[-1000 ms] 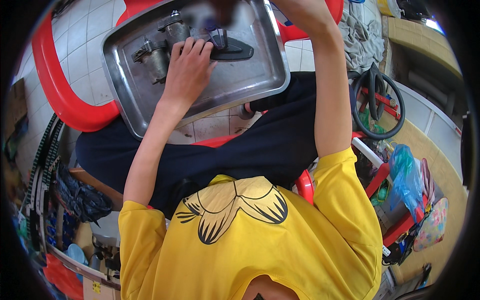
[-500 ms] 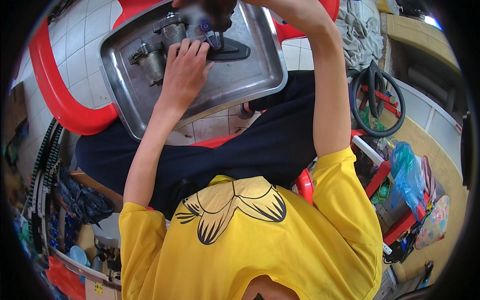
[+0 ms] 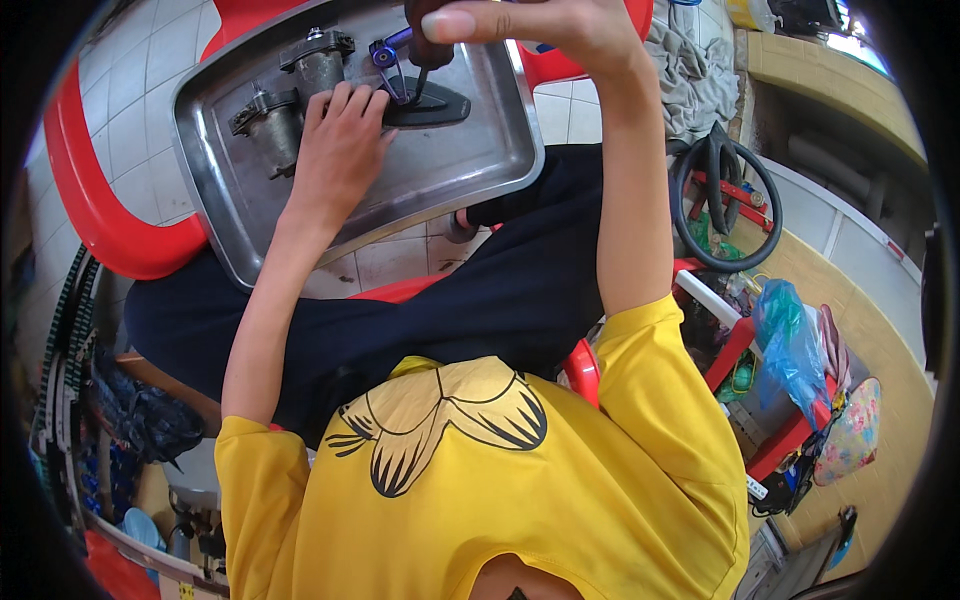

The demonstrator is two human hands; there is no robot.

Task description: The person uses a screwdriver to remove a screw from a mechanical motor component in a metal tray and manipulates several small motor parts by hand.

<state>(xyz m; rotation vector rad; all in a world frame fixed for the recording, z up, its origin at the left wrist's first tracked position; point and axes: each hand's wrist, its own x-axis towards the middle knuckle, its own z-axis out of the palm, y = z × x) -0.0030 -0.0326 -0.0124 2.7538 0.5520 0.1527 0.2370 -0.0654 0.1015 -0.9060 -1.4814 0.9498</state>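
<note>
A flat, black, tapered part with a purple bracket [image 3: 384, 56], shaped like a motorcycle mirror, lies in a metal tray [image 3: 470, 165]. My left hand [image 3: 342, 145] grips its near-left end, the fingertips curled beside the bracket. Above it, my right hand [image 3: 560, 28] is wrapped round the dark brown handle of a screwdriver [image 3: 421, 80], thumb along the handle. The screwdriver's shaft points down at the bracket; whether its tip touches cannot be made out. Left of my left hand stand two dull grey metal cylinders with clamps, one nearer [image 3: 275, 130] and one farther [image 3: 322, 68].
The tray rests over a red plastic chair [image 3: 120, 240] in front of my knees. To the right are a black steering-wheel-like ring [image 3: 690, 225], a grey cloth [image 3: 685, 85] and a blue plastic bag [image 3: 785, 335]. A black bag [image 3: 145, 410] lies at the left.
The view has shifted, so the tray sits slightly farther left. My right hand and the screwdriver show more plainly over the bracket. My left hand keeps its place on the part.
</note>
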